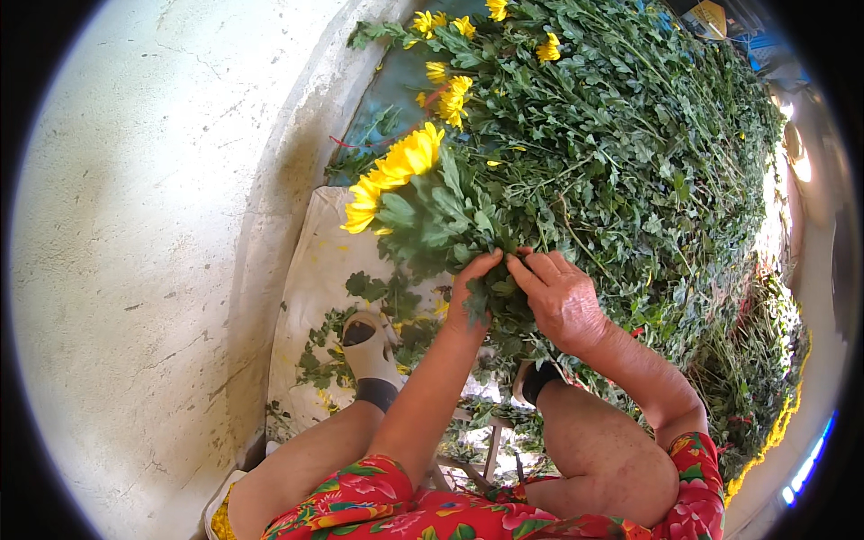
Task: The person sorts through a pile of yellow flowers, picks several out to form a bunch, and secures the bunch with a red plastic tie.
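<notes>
A bunch of yellow chrysanthemums [403,162] is held in front of me, its flower heads towards the upper left and its leafy stems running down to my hands. My left hand [472,283] grips the stems from the left, with the thumb on top and the other fingers hidden under leaves. Close beside it, my right hand [565,300] pinches the same stems between thumb and fingers. The fingertips of both hands almost meet. Just beyond them lies a large heap of cut chrysanthemum stems [607,142], with more yellow flower heads [453,101] at its left edge.
A pale plaster wall [148,236] rises on the left. Loose leaves and petals litter a whitish sheet [304,263] around my feet. Between my legs shows a stool-like frame [494,449]. A yellow row of flower heads [769,449] lines the far right. Red ties [358,144] lie among the stems.
</notes>
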### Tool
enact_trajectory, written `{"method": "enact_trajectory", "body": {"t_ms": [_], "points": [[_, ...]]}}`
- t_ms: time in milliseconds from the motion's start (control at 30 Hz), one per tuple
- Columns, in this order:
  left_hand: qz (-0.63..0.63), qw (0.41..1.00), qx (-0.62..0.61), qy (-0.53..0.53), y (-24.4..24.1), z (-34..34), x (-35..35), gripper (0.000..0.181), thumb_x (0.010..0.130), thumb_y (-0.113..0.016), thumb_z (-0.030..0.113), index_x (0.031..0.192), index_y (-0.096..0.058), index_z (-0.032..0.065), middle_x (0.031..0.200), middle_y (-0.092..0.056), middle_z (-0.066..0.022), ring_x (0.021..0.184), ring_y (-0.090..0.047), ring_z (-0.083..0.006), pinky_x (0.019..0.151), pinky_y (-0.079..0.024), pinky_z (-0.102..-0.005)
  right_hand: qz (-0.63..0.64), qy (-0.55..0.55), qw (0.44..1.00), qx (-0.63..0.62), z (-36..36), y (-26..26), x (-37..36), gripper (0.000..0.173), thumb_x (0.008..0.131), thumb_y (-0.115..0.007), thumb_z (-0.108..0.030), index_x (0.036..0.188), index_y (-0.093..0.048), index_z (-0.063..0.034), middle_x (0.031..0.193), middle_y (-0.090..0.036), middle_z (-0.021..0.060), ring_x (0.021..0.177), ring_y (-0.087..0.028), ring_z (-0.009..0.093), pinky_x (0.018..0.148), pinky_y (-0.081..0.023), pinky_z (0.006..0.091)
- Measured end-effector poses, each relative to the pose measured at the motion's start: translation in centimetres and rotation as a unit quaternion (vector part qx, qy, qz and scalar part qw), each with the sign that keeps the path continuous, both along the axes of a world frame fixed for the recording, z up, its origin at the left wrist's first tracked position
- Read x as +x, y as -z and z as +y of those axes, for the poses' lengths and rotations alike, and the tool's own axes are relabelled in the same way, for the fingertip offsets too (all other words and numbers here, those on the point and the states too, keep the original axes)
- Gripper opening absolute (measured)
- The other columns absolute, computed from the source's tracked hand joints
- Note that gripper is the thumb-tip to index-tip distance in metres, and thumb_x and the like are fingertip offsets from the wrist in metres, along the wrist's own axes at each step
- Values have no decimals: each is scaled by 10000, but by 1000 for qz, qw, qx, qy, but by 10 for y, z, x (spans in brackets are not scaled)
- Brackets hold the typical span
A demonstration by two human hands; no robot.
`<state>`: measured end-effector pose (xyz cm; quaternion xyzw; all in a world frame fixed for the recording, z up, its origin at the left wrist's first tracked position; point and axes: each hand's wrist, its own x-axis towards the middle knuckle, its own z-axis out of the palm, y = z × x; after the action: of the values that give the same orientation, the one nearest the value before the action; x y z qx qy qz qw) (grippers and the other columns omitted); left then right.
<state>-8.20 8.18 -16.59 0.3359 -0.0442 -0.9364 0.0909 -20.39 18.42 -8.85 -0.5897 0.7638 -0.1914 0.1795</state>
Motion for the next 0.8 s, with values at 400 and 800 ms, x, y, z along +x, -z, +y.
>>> {"method": "enact_trajectory", "body": {"t_ms": [400, 800], "points": [[165, 918, -357, -45, -184, -83, -29, 330, 910, -618, 242, 1111, -680, -12, 945, -718, -144, 741, -653, -204, 664, -543, -341, 47, 288, 949, -123, 84, -145, -31, 528, 876, -707, -152, 1364, -556, -18, 1241, -619, 190, 1141, -600, 365, 997, -464, 440], [225, 688, -688, 47, -536, -50, 43, 272, 763, -787, 103, 995, -706, -14, 856, -730, -93, 730, -703, -203, 682, -576, -343, 210, 372, 886, -182, 222, -266, 114, 684, 806, -756, -103, 1428, -482, -22, 1317, -575, 182, 1173, -571, 392, 991, -475, 477]]}}
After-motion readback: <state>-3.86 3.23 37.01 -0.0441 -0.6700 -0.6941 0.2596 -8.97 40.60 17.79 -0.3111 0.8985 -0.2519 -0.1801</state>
